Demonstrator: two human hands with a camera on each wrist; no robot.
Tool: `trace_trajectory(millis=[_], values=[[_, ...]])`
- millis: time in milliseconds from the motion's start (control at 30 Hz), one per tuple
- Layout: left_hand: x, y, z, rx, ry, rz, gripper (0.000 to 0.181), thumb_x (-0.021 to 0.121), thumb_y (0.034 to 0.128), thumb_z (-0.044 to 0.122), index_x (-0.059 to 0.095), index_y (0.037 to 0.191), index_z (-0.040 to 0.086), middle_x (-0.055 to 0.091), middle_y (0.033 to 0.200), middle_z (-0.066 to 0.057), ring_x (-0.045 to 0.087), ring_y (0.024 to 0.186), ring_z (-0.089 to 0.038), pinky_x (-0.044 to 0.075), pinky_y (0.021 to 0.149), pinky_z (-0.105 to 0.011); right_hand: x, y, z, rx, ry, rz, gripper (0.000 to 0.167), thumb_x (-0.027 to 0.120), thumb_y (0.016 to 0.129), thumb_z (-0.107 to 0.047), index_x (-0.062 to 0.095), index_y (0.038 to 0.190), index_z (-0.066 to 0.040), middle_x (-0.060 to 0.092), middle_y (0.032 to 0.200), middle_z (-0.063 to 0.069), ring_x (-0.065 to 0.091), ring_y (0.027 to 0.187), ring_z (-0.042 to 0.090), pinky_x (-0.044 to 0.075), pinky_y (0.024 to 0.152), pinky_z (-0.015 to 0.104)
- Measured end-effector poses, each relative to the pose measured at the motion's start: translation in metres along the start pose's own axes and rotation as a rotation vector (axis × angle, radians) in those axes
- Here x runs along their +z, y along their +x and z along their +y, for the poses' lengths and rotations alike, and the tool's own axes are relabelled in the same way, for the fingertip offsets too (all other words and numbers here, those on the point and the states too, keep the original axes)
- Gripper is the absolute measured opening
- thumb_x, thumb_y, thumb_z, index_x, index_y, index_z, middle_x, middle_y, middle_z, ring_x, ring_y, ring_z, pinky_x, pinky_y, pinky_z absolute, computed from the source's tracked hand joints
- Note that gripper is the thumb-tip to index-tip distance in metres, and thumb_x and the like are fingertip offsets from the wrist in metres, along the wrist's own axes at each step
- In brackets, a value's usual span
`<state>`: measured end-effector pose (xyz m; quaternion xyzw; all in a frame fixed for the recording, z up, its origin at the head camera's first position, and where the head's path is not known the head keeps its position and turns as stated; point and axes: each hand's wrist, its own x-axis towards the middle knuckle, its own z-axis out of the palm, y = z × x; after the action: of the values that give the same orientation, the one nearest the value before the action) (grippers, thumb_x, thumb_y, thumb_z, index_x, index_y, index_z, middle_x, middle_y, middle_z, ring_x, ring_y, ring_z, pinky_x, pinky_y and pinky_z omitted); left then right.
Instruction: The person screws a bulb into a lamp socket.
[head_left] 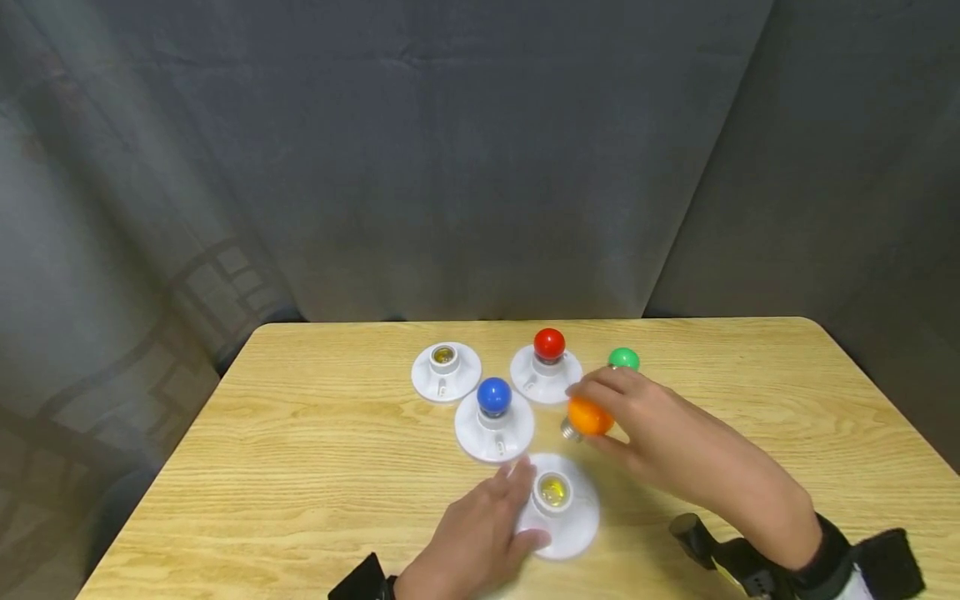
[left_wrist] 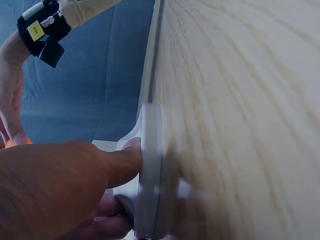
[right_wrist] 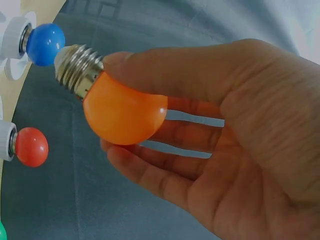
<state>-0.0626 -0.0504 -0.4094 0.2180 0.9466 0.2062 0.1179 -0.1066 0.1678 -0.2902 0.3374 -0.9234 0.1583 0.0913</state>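
My right hand [head_left: 637, 425] holds an orange bulb [head_left: 589, 416] between thumb and fingers, above the table and right of the nearest socket. In the right wrist view the orange bulb [right_wrist: 124, 110] is tilted, its metal screw base pointing to the upper left. My left hand [head_left: 480, 529] grips the left edge of the nearest white round socket base [head_left: 573, 529], whose socket holds no bulb. The left wrist view shows the thumb of my left hand [left_wrist: 65, 185] on the rim of the base [left_wrist: 151, 170], which lies flat on the table.
Behind stand a blue bulb [head_left: 494, 396] and a red bulb [head_left: 549, 344], each in a white socket. A bulbless white socket [head_left: 444, 385] is at the back left. A green bulb [head_left: 624, 358], partly hidden, is beyond my right hand. A grey curtain [head_left: 480, 167] hangs behind the table.
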Motion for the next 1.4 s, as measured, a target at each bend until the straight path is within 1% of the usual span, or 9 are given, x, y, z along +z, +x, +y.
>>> trace_trajectory(millis=[100, 167, 333, 500, 600, 833, 967, 1200, 1400], values=[[0.001, 0.000, 0.000, -0.004, -0.001, -0.001, 0.076, 0.059, 0.0925, 0.048, 0.029, 0.154, 0.016, 0.039, 0.154, -0.012, 0.049, 0.135, -0.030, 0.047, 0.105, -0.047, 0.001, 0.001, -0.003, 0.025, 0.015, -0.069, 0.040, 0.084, 0.074, -0.012, 0.069, 0.111, -0.015, 0.066, 0.106, -0.002, 0.060, 0.091, 0.012, 0.059, 0.081, 0.033], [0.001, 0.001, 0.000, -0.004, -0.001, 0.002, 0.075, 0.058, 0.0925, 0.048, 0.029, 0.154, 0.016, 0.039, 0.154, -0.012, 0.048, 0.135, -0.029, 0.046, 0.106, -0.047, 0.002, 0.001, -0.004, 0.022, 0.018, -0.095, 0.040, 0.083, 0.075, -0.011, 0.069, 0.111, -0.016, 0.065, 0.104, -0.003, 0.060, 0.089, 0.011, 0.059, 0.080, 0.031], [0.001, 0.001, 0.001, -0.004, 0.003, 0.011, 0.075, 0.058, 0.0926, 0.048, 0.029, 0.154, 0.016, 0.040, 0.154, -0.012, 0.048, 0.136, -0.029, 0.046, 0.106, -0.046, 0.006, 0.002, -0.005, -0.007, 0.020, -0.131, 0.037, 0.083, 0.074, -0.009, 0.069, 0.108, -0.016, 0.062, 0.099, -0.006, 0.057, 0.085, 0.009, 0.058, 0.079, 0.029], [0.001, 0.000, 0.001, -0.004, 0.014, 0.018, 0.076, 0.058, 0.0923, 0.050, 0.029, 0.154, 0.015, 0.041, 0.153, -0.014, 0.050, 0.133, -0.030, 0.048, 0.104, -0.047, 0.010, 0.003, -0.007, -0.001, 0.037, -0.189, 0.042, 0.083, 0.073, -0.007, 0.067, 0.112, -0.013, 0.063, 0.104, -0.001, 0.061, 0.090, 0.013, 0.059, 0.081, 0.032], [0.000, 0.000, 0.001, -0.007, 0.012, 0.022, 0.076, 0.059, 0.0921, 0.049, 0.029, 0.154, 0.015, 0.041, 0.152, -0.014, 0.050, 0.133, -0.030, 0.048, 0.103, -0.047, 0.014, 0.003, -0.010, 0.002, 0.033, -0.205, 0.044, 0.084, 0.072, -0.005, 0.066, 0.112, -0.012, 0.064, 0.107, 0.001, 0.062, 0.093, 0.015, 0.059, 0.082, 0.033], [0.000, 0.000, 0.001, -0.005, 0.013, 0.019, 0.076, 0.059, 0.0919, 0.049, 0.030, 0.153, 0.015, 0.040, 0.153, -0.015, 0.050, 0.133, -0.031, 0.048, 0.102, -0.048, 0.024, 0.005, -0.014, 0.005, 0.057, -0.267, 0.040, 0.082, 0.070, -0.002, 0.067, 0.106, -0.012, 0.064, 0.101, 0.001, 0.060, 0.085, 0.012, 0.059, 0.076, 0.029], [0.001, 0.001, 0.001, -0.006, -0.003, 0.019, 0.076, 0.059, 0.0921, 0.048, 0.029, 0.154, 0.015, 0.039, 0.154, -0.014, 0.050, 0.133, -0.031, 0.048, 0.103, -0.049, 0.028, 0.007, -0.015, 0.009, 0.040, -0.287, 0.040, 0.082, 0.068, 0.000, 0.067, 0.103, -0.012, 0.063, 0.097, 0.001, 0.058, 0.081, 0.011, 0.058, 0.072, 0.026], [0.001, 0.001, 0.001, -0.007, -0.001, 0.026, 0.077, 0.060, 0.0918, 0.048, 0.028, 0.154, 0.017, 0.039, 0.154, -0.014, 0.051, 0.132, -0.032, 0.049, 0.100, -0.050, 0.035, 0.008, -0.021, 0.056, 0.055, -0.334, 0.046, 0.079, 0.069, 0.005, 0.068, 0.109, -0.012, 0.063, 0.098, 0.004, 0.060, 0.083, 0.013, 0.059, 0.072, 0.029], [0.002, 0.001, 0.001, 0.001, 0.009, 0.039, 0.077, 0.060, 0.0920, 0.048, 0.026, 0.155, 0.019, 0.040, 0.153, -0.012, 0.049, 0.134, -0.030, 0.047, 0.104, -0.048, 0.041, 0.006, -0.025, 0.020, 0.014, -0.317, 0.035, 0.076, 0.075, 0.002, 0.069, 0.106, -0.012, 0.061, 0.095, 0.003, 0.057, 0.082, 0.012, 0.058, 0.071, 0.026]])
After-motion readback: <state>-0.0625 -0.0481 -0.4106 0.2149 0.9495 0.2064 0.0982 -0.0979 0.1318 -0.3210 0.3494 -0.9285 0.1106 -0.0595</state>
